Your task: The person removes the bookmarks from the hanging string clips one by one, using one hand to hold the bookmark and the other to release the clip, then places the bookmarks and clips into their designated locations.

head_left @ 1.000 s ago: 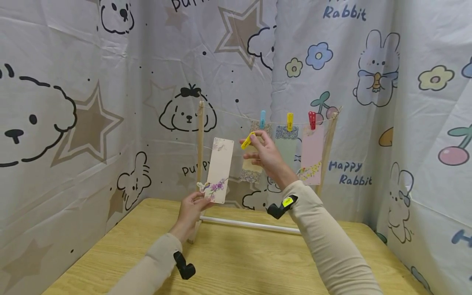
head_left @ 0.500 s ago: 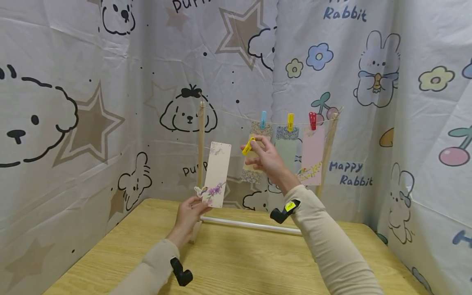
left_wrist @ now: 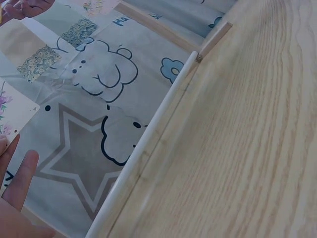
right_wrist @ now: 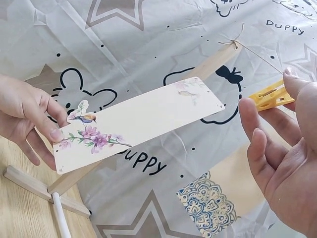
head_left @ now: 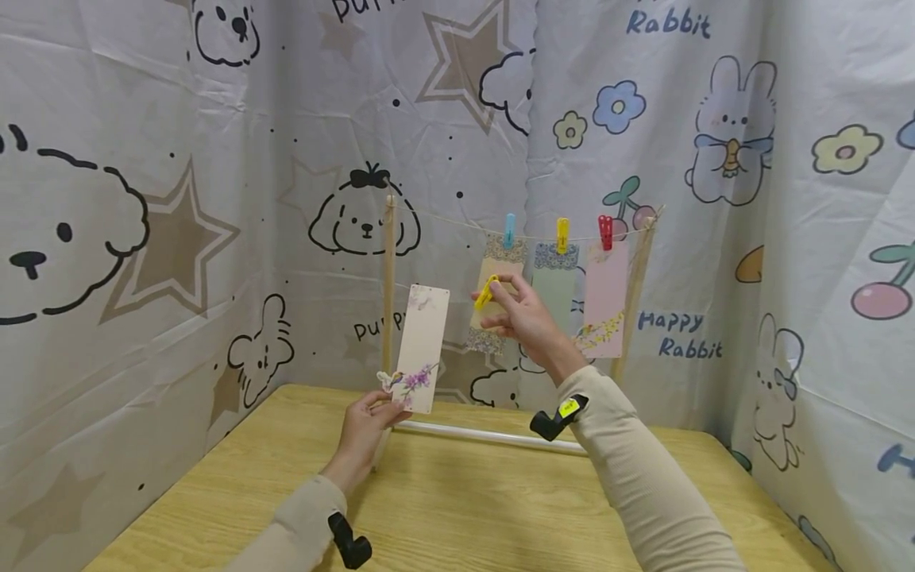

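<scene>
Cream card, flowered end down, held in the air lower than the string, near the left post and well above the worktop. Left grip nearly closed, pinching one lower corner only, thumb on the printed face, fingers behind; likely so the top edge is free and the print faces the person. Card leans slightly, perhaps because a single corner carries it. Right grip pinches a yellow clip between thumb and forefinger, other fingers loose; clip about level with the card's top end, apart from it. Whether the clip's mouth is spread, cannot tell. Fingertip hold presumably leaves room to squeeze. To the right, blue peg, yellow peg and red peg hold beige card, green card and pink card by their tops, probably so each hangs unobstructed.
</scene>
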Motion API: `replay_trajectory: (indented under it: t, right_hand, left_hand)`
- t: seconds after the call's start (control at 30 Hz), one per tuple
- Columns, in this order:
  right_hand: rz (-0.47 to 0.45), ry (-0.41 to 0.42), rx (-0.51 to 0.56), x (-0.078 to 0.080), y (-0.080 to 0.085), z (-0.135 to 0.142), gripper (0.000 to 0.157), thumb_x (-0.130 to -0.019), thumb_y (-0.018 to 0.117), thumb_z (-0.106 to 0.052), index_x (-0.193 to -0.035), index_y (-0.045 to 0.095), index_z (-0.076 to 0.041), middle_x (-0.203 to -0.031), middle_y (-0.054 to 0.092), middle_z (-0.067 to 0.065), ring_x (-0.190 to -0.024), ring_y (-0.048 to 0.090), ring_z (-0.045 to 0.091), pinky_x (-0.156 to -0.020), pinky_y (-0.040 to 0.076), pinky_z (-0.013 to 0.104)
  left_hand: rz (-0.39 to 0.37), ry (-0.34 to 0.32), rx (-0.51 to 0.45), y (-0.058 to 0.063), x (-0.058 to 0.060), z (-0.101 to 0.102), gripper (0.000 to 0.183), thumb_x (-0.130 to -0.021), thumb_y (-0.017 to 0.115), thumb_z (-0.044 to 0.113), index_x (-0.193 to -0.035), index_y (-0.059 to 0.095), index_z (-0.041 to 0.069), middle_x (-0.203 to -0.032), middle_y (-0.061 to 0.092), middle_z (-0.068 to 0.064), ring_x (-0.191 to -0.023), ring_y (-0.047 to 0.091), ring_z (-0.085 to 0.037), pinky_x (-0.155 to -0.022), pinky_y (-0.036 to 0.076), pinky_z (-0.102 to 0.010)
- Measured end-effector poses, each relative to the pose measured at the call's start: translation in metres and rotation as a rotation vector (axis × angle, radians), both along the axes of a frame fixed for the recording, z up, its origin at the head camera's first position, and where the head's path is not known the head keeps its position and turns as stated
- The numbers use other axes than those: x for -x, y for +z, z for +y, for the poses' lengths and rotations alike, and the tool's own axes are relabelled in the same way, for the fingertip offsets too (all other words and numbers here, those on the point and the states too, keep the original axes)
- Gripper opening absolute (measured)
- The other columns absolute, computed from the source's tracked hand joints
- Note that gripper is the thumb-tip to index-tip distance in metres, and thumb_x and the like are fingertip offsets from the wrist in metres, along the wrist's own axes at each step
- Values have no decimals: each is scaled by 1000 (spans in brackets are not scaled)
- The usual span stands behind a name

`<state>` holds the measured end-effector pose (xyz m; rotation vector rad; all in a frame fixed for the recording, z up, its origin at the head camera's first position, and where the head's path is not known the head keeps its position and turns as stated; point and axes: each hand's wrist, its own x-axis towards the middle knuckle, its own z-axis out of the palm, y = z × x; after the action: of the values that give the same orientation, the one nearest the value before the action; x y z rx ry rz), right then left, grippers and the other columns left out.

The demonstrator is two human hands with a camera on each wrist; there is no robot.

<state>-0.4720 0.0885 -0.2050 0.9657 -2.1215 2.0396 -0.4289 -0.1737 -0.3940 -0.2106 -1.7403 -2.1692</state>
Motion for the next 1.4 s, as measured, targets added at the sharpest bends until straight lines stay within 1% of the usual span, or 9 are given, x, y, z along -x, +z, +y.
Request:
replay_trajectory:
  t: [0.2,0.57,0.77,0.9,1.0,1.13,1.2,1.3,1.4]
  right_hand:
    - [7,-7,-29,-1,-5,3,51,-110,50,-40,-146,40,-6,-142,60,19,-72,71,14,-57,48,19]
    - [-24,16,-6,-5,-17,11,51,-111,50,-37,-147,37,-4,-143,58,22,-72,71,14,-58,49,20]
    - [-28,0,-22,-8,-24,18,51,-110,50,-38,-148,38,-6,-141,61,19,-74,72,16,-60,50,21]
    - [-35,15,-7,-10,-30,24,49,-111,50,-38,-146,38,-6,-143,58,22,-75,72,16,-60,50,22]
    - [-38,27,-2,-12,-33,27,47,-111,50,-37,-144,38,-6,-144,57,23,-73,71,14,-59,49,22]
    - [-45,24,-14,-13,-36,29,51,-110,50,-38,-147,36,-6,-144,58,21,-72,71,13,-59,49,22]
    - [-51,23,-17,-14,-38,30,52,-110,50,-38,-148,35,-5,-145,57,21,-72,71,13,-59,50,22]
    - [-57,26,-24,-15,-42,31,55,-111,49,-38,-151,33,-5,-146,56,22,-73,70,12,-61,50,23]
    - [-64,27,-22,-16,-47,31,56,-111,49,-38,-151,32,-4,-146,55,23,-74,70,13,-61,51,23]
  left_hand:
    - [-4,17,32,-3,-3,0,14,-99,66,-3,-110,62,-10,-95,76,-20,-84,76,-18,-107,44,-49]
    - [-20,-11,41,-11,-11,0,16,-99,67,-1,-112,62,-9,-95,76,-19,-86,76,-21,-113,37,-53]
    - [-31,-17,58,-17,-16,-1,20,-99,68,1,-115,62,-10,-97,76,-19,-90,76,-25,-114,32,-58]
    - [-39,-15,53,-19,-19,3,19,-99,69,0,-113,63,-10,-98,76,-20,-92,76,-27,-113,37,-54]
    - [-33,-20,43,-20,-19,3,18,-98,68,-1,-113,62,-10,-98,76,-20,-90,76,-26,-114,35,-55]
    - [-19,-26,41,-22,-21,2,18,-98,66,-4,-114,61,-12,-98,75,-22,-90,76,-28,-116,25,-62]
    - [-26,-21,48,-24,-23,2,18,-98,66,-5,-113,61,-13,-97,75,-22,-92,75,-32,-116,23,-64]
    - [-45,-16,67,-29,-25,3,19,-98,67,-3,-113,62,-13,-99,75,-23,-95,75,-35,-115,22,-66]
    - [-64,-18,75,-33,-29,3,19,-98,67,-1,-113,62,-12,-100,75,-23,-95,75,-33,-114,26,-65]
